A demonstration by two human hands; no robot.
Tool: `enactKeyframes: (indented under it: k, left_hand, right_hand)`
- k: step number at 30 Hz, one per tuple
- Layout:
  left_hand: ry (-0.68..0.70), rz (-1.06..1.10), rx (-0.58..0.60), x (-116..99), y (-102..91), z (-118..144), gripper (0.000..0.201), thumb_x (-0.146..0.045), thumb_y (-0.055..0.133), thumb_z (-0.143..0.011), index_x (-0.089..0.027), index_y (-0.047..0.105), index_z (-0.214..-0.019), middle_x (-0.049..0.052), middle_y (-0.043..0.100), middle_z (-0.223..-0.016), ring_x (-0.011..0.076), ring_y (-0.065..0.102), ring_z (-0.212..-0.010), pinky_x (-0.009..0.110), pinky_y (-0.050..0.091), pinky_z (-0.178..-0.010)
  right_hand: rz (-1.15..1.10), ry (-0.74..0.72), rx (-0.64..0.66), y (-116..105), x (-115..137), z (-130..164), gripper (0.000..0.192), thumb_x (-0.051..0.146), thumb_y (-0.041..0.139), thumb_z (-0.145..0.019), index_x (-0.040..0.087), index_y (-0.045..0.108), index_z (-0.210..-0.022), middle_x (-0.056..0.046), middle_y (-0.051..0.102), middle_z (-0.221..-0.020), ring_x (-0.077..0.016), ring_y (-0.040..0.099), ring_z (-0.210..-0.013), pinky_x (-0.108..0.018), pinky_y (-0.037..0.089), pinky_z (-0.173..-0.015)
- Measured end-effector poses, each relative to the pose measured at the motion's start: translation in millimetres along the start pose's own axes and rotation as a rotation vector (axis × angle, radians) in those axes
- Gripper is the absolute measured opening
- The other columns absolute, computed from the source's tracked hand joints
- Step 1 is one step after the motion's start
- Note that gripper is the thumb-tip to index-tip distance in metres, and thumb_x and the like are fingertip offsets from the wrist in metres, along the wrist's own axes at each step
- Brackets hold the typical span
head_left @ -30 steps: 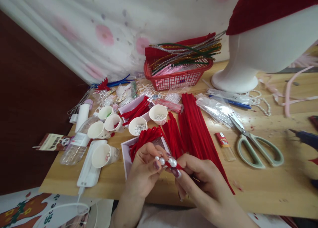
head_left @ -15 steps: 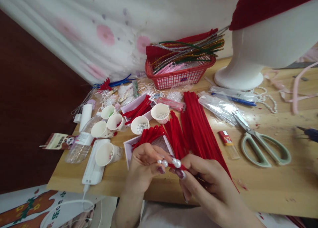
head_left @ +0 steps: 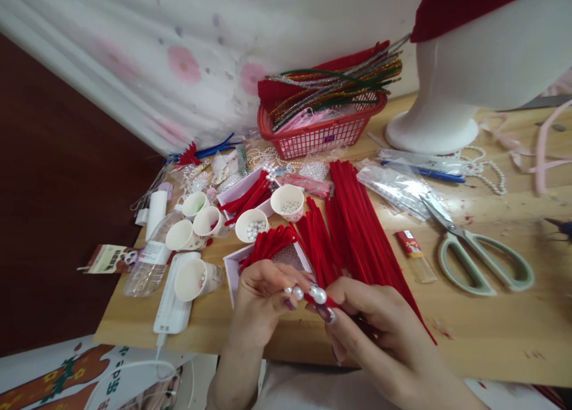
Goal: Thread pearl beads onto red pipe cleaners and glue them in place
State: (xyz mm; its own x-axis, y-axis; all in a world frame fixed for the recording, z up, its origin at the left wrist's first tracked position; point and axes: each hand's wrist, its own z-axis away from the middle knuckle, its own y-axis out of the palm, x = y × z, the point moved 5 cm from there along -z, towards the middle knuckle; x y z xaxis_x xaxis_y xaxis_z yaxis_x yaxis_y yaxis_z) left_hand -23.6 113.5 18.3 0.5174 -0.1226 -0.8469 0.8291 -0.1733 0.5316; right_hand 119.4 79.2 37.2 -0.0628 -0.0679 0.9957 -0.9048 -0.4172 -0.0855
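White round pearl beads (head_left: pixel 308 292) sit in a short row on the end of a red fuzzy pipe-cleaner stem (head_left: pixel 329 301), held just above the near edge of the tabletop. The left hand (head_left: pixel 263 303) has its fingers narrowed around the smaller beads; the right hand (head_left: pixel 375 332) pinches the red stem just beside the largest bead, fingers closed on it.

Directly behind the hands, a shallow white cardboard box (head_left: pixel 233 273) holds a bundle of short red stems, and a second white box (head_left: pixel 245 188) farther back holds more. Two white paper cups (head_left: pixel 252 224) contain small pearl beads; other cups (head_left: pixel 193 279) beside them show only a few bits, and one lies tipped on a flat white case (head_left: pixel 172 306). A red plastic mesh basket (head_left: pixel 319 136) at the back holds glittery tinsel stems in gold, green and silver.

Long red pipe cleaners (head_left: pixel 357 225) fan across the pale wooden tabletop (head_left: pixel 491 332), near pale green-handled scissors (head_left: pixel 478 255), a small red lighter (head_left: pixel 413 246) and a clear plastic bottle (head_left: pixel 149 261) lying on its side. A white smooth mannequin base (head_left: pixel 433 130) stands at the back right, before a white cloth with pink blotches (head_left: pixel 179 58).
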Motion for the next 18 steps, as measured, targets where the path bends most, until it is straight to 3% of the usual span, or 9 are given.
enactKeyframes:
  k: [6,13,18]
  left_hand:
    - [0.034,0.076,0.066,8.0,0.9,-1.9,0.013,-0.033,0.092,-0.073,-0.031,0.080,-0.078,-0.008,0.083,-0.078,0.0077,0.073,-0.067,0.024,0.061,-0.084]
    - [-0.036,0.136,0.058,14.4,1.4,-0.6,0.017,-0.034,0.092,-0.073,-0.029,0.077,-0.077,-0.007,0.081,-0.077,0.0099,0.072,-0.068,0.029,0.061,-0.084]
    - [-0.066,0.164,0.055,16.5,2.1,-1.5,0.021,-0.034,0.093,-0.071,-0.026,0.074,-0.074,-0.008,0.078,-0.073,0.0069,0.068,-0.065,0.024,0.059,-0.082]
  right_hand:
    - [0.002,-0.030,0.023,0.5,1.8,-0.8,0.027,0.024,0.042,-0.106,0.023,0.051,-0.081,0.006,0.055,-0.063,-0.0088,0.050,-0.053,-0.022,0.036,-0.048]
    - [0.000,-0.043,0.009,-1.5,0.0,-0.8,0.028,0.022,0.043,-0.105,0.023,0.050,-0.078,0.007,0.053,-0.062,-0.0080,0.049,-0.052,-0.021,0.036,-0.049]
    - [-0.013,-0.034,0.005,-2.4,-1.2,0.6,0.030,0.024,0.044,-0.106,0.023,0.048,-0.076,0.007,0.053,-0.062,-0.0080,0.049,-0.052,-0.022,0.035,-0.048]
